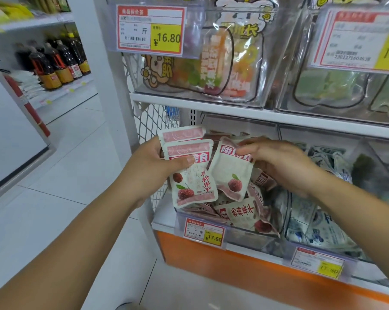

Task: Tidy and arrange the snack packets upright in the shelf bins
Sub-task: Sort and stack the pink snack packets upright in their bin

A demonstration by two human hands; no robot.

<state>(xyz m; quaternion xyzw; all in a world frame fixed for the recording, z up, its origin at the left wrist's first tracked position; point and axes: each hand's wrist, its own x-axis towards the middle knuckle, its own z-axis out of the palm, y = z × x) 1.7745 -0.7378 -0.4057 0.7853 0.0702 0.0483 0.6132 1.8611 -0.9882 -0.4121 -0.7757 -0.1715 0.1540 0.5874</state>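
Bright, even, white store light falls from overhead, soft and almost shadowless. The 16.80 price tag [150, 30] reads crisply. Right of it, glare streaks the clear plastic bin [268, 63]. Below it, print on the bayberry snack packets [194, 182] is fairly sharp. Far left of it, dark bottles [55, 61] look soft. Far right, a second price tag [356, 39] blurs, and shelf lines bow with wide-angle distortion.

The floor is made of big shiny white tiles [61, 175] with thin grey lines between them, and the light is bright and even. Right in front stands a tall white metal shelf rack [233, 107] with an orange strip [244, 271] along the bottom and a white wire mesh side [154, 121]. Across the aisle, past a wide white post [88, 52], another white shelf [59, 95] holds a row of dark bottles [55, 63] with red and yellow labels.
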